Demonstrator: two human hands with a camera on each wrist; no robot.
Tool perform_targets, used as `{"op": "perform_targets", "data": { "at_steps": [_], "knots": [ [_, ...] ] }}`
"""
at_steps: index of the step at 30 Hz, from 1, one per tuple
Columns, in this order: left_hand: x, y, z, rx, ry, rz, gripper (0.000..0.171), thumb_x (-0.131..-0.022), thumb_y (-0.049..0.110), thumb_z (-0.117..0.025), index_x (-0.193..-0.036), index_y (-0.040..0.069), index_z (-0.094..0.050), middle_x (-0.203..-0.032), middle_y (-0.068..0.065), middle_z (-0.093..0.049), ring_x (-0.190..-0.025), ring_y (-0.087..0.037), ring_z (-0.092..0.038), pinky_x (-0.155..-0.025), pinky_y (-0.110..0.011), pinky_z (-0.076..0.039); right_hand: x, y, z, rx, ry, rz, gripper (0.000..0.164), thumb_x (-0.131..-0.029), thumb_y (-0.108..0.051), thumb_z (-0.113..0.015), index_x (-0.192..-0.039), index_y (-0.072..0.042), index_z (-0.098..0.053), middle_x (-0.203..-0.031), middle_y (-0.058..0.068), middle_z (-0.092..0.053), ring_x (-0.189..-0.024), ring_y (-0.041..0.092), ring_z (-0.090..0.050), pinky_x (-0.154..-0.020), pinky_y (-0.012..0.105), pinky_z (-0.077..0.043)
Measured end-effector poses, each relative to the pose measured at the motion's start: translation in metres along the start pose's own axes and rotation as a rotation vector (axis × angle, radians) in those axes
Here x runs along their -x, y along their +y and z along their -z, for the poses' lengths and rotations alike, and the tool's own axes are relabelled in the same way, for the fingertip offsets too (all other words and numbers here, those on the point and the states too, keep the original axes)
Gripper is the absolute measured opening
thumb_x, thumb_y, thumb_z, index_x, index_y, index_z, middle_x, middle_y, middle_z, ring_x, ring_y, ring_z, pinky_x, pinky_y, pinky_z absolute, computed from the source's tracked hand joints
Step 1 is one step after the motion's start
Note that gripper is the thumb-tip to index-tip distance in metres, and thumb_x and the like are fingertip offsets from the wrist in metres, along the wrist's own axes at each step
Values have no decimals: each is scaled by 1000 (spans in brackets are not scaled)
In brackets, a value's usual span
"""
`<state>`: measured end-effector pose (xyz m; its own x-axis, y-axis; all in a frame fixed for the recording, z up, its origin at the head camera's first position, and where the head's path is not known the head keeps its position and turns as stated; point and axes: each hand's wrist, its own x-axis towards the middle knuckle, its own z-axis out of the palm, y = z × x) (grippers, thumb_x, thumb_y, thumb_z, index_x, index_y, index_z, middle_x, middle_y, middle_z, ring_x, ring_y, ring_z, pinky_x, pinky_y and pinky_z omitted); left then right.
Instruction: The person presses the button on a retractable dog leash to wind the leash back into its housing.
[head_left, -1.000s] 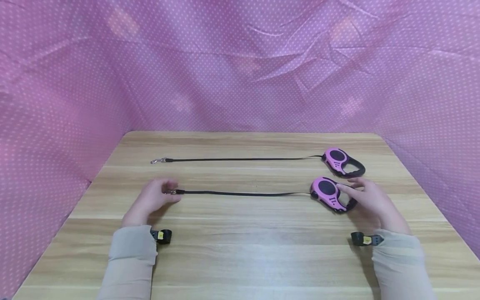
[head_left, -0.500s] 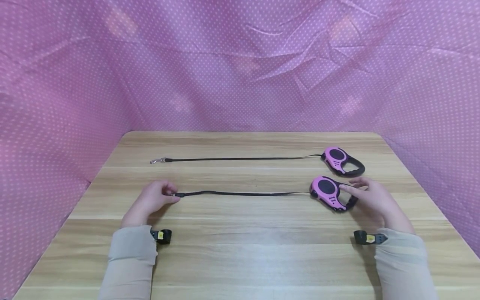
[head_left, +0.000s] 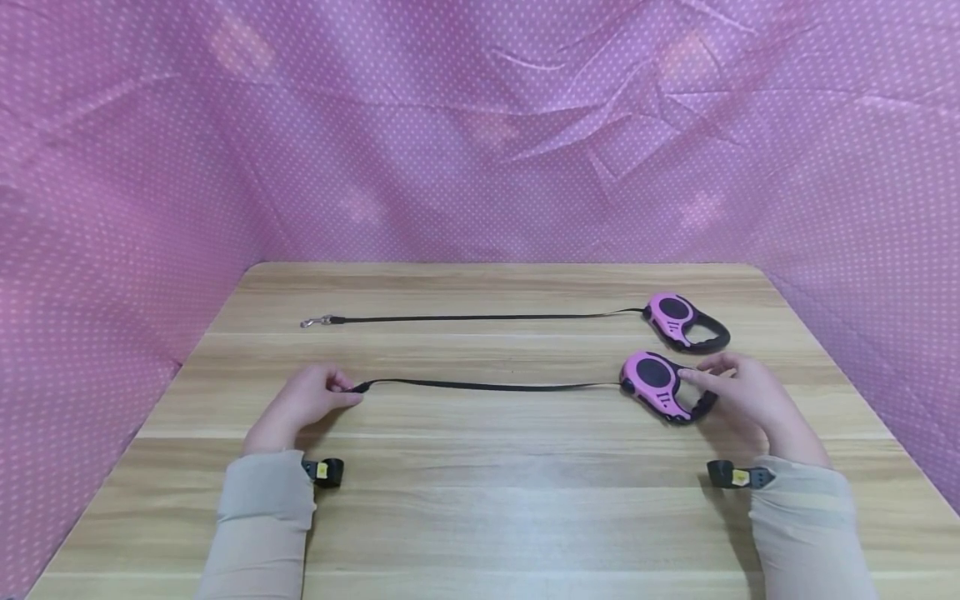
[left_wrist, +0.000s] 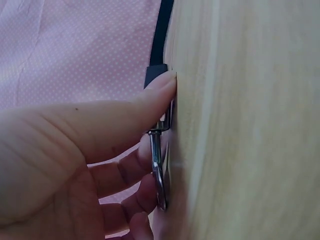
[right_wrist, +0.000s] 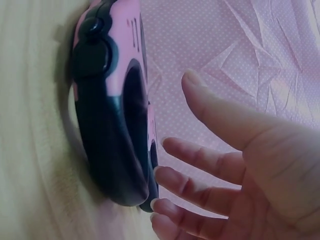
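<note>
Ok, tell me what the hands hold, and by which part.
The left hand pinches the near leash at its clip end; the right hand holds nothing.

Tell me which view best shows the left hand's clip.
Left wrist: the clip shows close up, much of its metal visible. Head: the left hand mostly hides it. Right wrist: not in view.

Creased pink cloth (head_left: 480, 150) with pale dots surrounds a light wood-grain table (head_left: 480, 517), whose near surface catches a soft whitish sheen.
</note>
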<state>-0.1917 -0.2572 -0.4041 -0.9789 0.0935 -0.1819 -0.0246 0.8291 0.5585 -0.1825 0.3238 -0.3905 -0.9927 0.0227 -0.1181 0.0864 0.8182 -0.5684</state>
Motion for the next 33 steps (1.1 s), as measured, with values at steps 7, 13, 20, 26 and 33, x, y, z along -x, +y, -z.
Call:
{"op": "perform_targets", "data": {
  "at_steps": [7,13,20,26,33],
  "knots": [
    [-1,1,-1,-25,16,21,28,-92,31,-69,-98,4,-68,-100,-14,-67,-91,-28,-59,-85,-48,-48,1,-10,0,49,-17,1,57,-90,-51,-67,-109,3,-67,-104,19,-69,-97,31,-60,-73,31,-43],
    [0,2,0,-15,21,22,33,-94,33,-65,-103,1,-62,-102,-17,-66,-94,-31,-60,-86,-48,-48,-1,-15,-4,73,-53,8,54,-88,-53,-69,-100,0,-72,-92,12,-71,-87,23,-60,-71,29,-43],
    [0,4,1,-22,15,34,33,-95,33,-64,-104,1,-61,-104,-19,-66,-96,-33,-61,-87,-50,-49,-1,-19,-8,70,-86,-11,51,-87,-56,-68,-83,-5,-71,-73,0,-64,-73,16,-50,-65,28,-39],
    [-1,4,1,-9,1,21,26,-97,31,-62,-91,6,-64,-90,-10,-68,-81,-23,-57,-74,-35,-44,0,-23,-11,95,-103,-6,56,-85,-61,-68,-64,-10,-60,-58,-7,-46,-61,14,-40,-56,28,-33],
    [-1,4,0,-21,-6,4,25,-99,29,-60,-88,6,-64,-84,-7,-67,-78,-21,-55,-72,-32,-42,-1,-23,-18,139,-139,48,49,-86,-54,-70,-63,-11,-63,-56,-8,-47,-59,12,-42,-55,26,-35]
  ]
}}
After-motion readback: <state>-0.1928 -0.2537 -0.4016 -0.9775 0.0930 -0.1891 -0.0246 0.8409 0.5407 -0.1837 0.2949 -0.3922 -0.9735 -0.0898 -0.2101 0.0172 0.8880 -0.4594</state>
